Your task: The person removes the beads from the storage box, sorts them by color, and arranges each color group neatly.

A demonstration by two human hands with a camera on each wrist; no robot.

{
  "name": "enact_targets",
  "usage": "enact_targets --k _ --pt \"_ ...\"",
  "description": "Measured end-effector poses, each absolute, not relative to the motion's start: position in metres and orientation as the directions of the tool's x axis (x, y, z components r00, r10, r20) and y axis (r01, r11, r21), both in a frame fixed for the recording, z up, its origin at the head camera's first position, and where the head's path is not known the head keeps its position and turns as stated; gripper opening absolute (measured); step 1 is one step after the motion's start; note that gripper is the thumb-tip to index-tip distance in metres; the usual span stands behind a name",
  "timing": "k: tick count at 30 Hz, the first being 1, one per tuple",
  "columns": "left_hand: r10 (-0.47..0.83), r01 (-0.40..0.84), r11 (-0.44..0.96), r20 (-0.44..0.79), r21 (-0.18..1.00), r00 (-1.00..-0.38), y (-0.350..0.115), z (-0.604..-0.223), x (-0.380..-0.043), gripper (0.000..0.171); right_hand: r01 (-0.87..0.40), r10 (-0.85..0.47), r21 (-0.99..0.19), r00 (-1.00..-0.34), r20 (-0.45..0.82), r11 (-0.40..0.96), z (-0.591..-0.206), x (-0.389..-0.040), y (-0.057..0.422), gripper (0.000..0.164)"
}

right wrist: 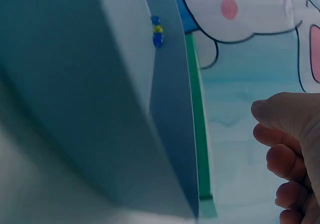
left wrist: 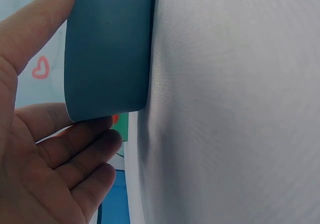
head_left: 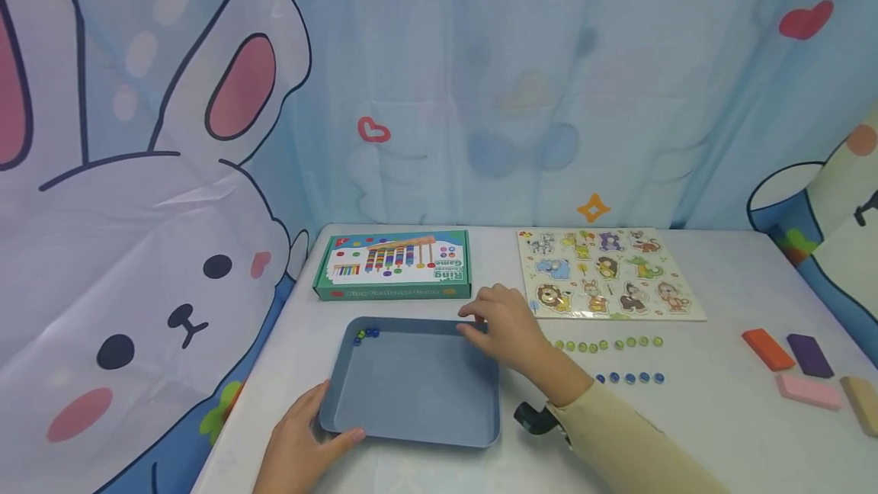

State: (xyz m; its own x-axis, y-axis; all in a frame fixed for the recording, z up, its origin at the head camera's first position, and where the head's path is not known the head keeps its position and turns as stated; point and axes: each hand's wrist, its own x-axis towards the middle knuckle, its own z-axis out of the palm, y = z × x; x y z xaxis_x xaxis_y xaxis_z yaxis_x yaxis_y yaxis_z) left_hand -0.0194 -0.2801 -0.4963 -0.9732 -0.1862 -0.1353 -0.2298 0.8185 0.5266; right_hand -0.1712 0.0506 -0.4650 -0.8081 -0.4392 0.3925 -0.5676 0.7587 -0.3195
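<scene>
The blue-grey tray (head_left: 425,435) lies on the table, with several small blue and yellow-green glossy beads (head_left: 371,332) in its far left corner. My left hand (head_left: 302,433) holds the near left corner, the thumb along the front wall and the fingers at the left side. In the left wrist view, the fingers (left wrist: 95,149) lie against that corner. Above the far right corner hovers my right hand (head_left: 507,326), thumb and forefinger apart and nothing visible between them. Its fingers (right wrist: 285,161) bend loosely in the right wrist view. Right of the tray are rows of green beads (head_left: 593,347) and blue beads (head_left: 629,378).
Behind the tray lies a green ring game box (head_left: 391,265). An animal puzzle board (head_left: 607,273) is at the back right. Orange (head_left: 767,349), purple (head_left: 810,355), pink (head_left: 809,391) and tan blocks (head_left: 860,404) lie far right. A printed curtain (head_left: 446,82) hangs behind.
</scene>
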Motion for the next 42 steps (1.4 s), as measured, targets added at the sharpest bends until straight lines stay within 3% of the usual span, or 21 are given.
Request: enact_targets --k 9,28,42 --pt "-0.204 -0.245 0.813 -0.136 0.528 -0.969 -0.278 -0.496 -0.018 0.119 -0.664 -0.551 -0.263 -0.736 0.394 0.699 -0.469 -0.183 -0.008 0.014" --pt "-0.201 -0.223 0.804 -0.1 0.551 -0.974 -0.278 -0.498 -0.018 0.119 -0.695 -0.631 -0.25 -0.717 0.295 0.674 -0.493 -0.193 -0.1 0.019" --pt "-0.174 -0.197 0.803 -0.095 0.562 -0.98 -0.281 -0.499 -0.017 0.118 -0.727 -0.683 -0.151 -0.683 0.26 0.669 -0.504 -0.19 -0.13 0.021"
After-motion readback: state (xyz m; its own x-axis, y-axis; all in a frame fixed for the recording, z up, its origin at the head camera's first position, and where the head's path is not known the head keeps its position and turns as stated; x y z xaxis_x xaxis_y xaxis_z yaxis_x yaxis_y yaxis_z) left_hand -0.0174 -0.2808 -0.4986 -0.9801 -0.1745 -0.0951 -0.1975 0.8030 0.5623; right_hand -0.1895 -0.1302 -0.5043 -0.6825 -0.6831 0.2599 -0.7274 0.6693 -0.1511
